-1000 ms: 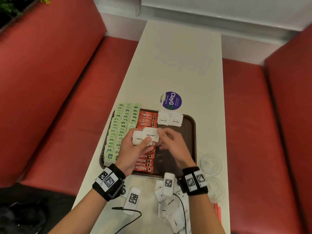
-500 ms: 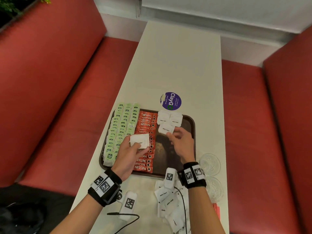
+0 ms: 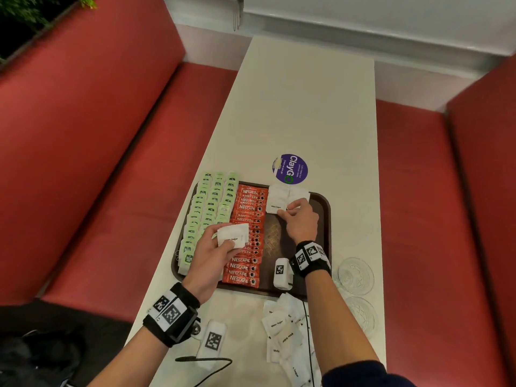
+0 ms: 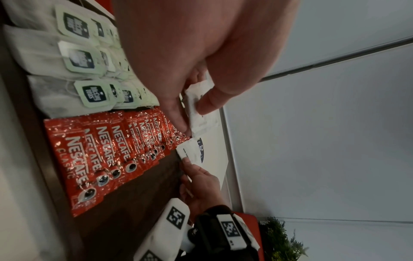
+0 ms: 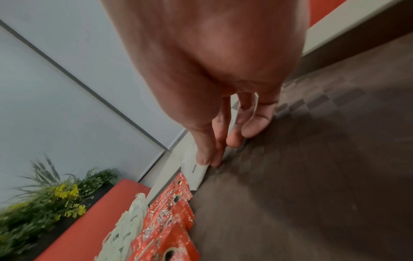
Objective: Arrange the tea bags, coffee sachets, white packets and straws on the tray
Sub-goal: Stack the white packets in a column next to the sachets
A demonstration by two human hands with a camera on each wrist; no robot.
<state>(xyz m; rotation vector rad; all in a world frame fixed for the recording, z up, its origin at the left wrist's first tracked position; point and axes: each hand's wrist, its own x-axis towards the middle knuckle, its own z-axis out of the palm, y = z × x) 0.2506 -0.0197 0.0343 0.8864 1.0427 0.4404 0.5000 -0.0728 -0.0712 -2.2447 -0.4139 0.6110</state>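
While the tray [image 3: 325, 233] holds tea bags [image 3: 208, 210] and coffee sachets [image 3: 247, 233] in rows, I pinch spare white packets [image 3: 233, 236] in my left hand [image 3: 208, 261] above those sachets, so my right hand [image 3: 301, 222] can pinch one packet [image 3: 276, 205] down at the tray's far edge.

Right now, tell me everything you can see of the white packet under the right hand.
The packet is a small, flat, white paper square printed "White Sugar" in dark letters. It lies on the brown tray near the far edge, beside the red coffee sachets and overlapping the other white packets behind it. The right hand touches its near right edge with its fingers; whether they pinch it or just press it down is unclear.
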